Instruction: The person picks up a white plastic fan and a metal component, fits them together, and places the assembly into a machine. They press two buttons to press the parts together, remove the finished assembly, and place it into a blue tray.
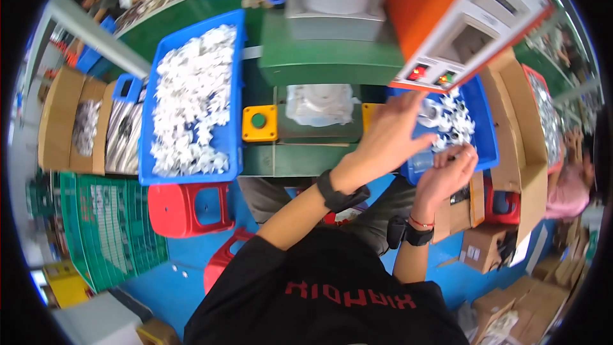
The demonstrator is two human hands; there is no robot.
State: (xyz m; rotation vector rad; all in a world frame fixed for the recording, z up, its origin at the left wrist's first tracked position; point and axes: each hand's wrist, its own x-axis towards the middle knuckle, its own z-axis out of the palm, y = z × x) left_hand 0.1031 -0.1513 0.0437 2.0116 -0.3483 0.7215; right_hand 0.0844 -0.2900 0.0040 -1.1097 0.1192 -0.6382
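My left hand reaches over the near left side of the right-hand blue bin, fingers stretched out and thumb apart. I see nothing held in it. Beside it, above the bin's near edge, my right hand has its fingers curled together; whatever they hold, if anything, is too small to make out. Small white and shiny parts lie in that bin. Left of my hands, a white plastic-covered fixture sits under a green machine head.
A long blue bin full of white pieces stands on the left. A yellow box with a green button is beside it. An orange and white control box overhangs the right bin. Cardboard boxes and red stools stand around.
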